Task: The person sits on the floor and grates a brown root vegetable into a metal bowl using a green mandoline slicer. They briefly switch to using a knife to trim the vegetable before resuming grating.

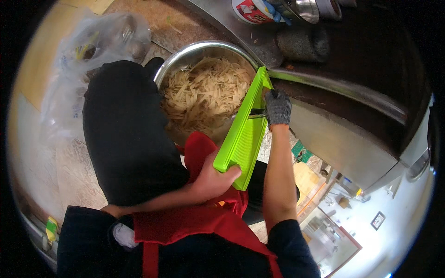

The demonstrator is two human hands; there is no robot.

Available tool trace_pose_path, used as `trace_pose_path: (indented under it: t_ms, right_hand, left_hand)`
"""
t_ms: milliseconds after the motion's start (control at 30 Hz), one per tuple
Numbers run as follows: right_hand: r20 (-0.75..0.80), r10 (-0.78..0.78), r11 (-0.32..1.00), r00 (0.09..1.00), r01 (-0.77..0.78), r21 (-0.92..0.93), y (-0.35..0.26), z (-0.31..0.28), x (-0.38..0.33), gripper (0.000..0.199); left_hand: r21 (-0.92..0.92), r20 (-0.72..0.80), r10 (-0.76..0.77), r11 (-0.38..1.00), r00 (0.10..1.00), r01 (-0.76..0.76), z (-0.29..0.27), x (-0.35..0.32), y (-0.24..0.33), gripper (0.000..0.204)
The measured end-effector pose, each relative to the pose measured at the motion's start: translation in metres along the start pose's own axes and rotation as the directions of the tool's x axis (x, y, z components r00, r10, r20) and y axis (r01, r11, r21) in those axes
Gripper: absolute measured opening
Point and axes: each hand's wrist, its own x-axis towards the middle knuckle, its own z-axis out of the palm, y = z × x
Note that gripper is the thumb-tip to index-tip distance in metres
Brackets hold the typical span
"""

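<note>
Red apron point(185, 222) nearest, over dark sleeves. Left hand point(211, 178), bare, comes in across the body, forearm bent at the elbow. Fingers and thumb clamped on the lower end of a bright green slicer board point(245, 134), thumb lying over the bottom edge.

Board tilted, low end at the lap, top end propped on the rim of a steel bowl point(204, 48). It runs diagonally up to the right.

Right forearm goes almost straight up along the board's right side. Right hand point(277, 107) wears a grey knit glove, pressed down on the upper part of the board near the blade slot. Fingers curled together; whatever sits under them is hidden, can't tell what it grips.

Bowl holds a heap of pale shredded strips point(206, 92), just left of the board. Dark-clad knee point(125, 134) crowds the bowl's left side.

Right of the gloved hand: steel counter edge point(333, 88), close, little room there. Stone mortar point(303, 44) sits beyond the bowl, near its far rim. Clear plastic bag point(92, 41) lies far left on the floor, well apart from both hands.
</note>
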Motion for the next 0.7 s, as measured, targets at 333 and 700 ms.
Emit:
trace_pose_path:
  t_ms: [333,700]
  right_hand:
    - [0.170,0.030,0.969,0.985,-0.071,0.237,-0.097,-0.100,-0.147,0.021]
    - [0.209,0.196,0.933,0.958,-0.248,0.259,-0.060,-0.059,-0.041,0.035]
  left_hand:
    - [-0.045,0.007,-0.003,0.999,1.000,0.003,-0.008,0.002,-0.003,0.045]
    - [0.012,0.012,0.057,0.998,0.998,-0.057,-0.007,0.008,0.003,0.030]
